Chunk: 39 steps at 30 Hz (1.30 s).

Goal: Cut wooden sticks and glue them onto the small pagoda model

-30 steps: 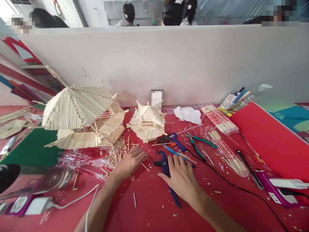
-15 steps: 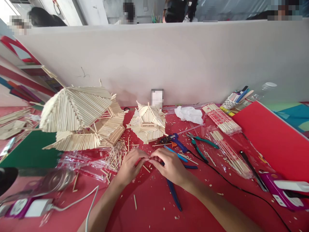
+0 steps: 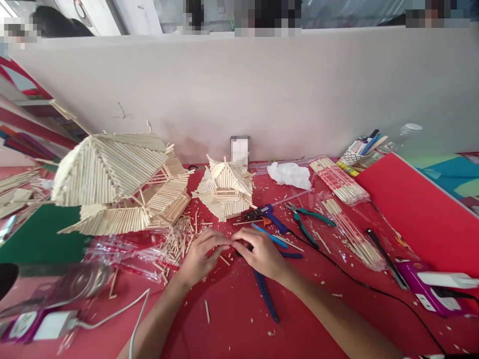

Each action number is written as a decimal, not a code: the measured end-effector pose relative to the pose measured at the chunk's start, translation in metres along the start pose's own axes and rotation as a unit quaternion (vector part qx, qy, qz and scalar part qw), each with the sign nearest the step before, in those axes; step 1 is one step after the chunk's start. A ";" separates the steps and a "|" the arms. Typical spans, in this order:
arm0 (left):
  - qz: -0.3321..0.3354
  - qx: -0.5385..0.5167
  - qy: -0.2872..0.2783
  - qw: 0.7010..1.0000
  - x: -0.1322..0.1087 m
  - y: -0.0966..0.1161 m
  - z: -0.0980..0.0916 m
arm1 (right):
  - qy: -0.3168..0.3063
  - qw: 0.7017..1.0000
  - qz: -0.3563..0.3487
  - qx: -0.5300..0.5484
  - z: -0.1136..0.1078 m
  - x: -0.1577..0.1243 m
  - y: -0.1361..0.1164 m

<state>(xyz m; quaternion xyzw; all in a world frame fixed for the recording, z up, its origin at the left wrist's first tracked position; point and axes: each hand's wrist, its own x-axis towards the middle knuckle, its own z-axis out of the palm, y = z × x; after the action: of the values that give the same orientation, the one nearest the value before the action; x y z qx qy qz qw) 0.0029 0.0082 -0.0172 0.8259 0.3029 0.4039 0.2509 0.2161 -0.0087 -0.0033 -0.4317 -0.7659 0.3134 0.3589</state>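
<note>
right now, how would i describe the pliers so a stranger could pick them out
Start at the small stick-built house in the middle of the red table. Just right of it lies a glue gun, and right of that the pliers. They alone have green handles; the glue gun is blue.

surface: red table [image 3: 232, 319] | lying on it: stick models [image 3: 112, 179], glue gun [image 3: 271, 214], pliers [image 3: 299, 218], blue cutter [image 3: 265, 294], stick offcuts [image 3: 179, 242]
</note>
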 end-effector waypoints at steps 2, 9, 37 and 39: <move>-0.001 0.004 0.006 1.000 -0.001 -0.001 0.002 | -0.016 1.000 0.015 0.016 0.001 -0.001 -0.002; 0.009 0.008 0.000 1.000 -0.005 -0.009 0.006 | -0.040 0.997 0.048 0.040 -0.008 -0.002 -0.004; -0.197 0.068 0.014 0.978 -0.005 -0.016 0.012 | -0.139 0.907 0.239 -0.318 -0.014 -0.053 -0.026; -0.179 0.072 0.019 0.981 -0.005 -0.013 0.011 | -0.152 0.926 0.238 -0.250 -0.023 -0.054 -0.029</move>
<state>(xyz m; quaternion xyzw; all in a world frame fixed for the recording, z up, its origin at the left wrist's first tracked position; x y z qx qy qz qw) 0.0058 0.0118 -0.0346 0.7664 0.4791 0.3449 0.2533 0.2421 -0.0648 0.0171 -0.6243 -0.7394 0.2499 0.0333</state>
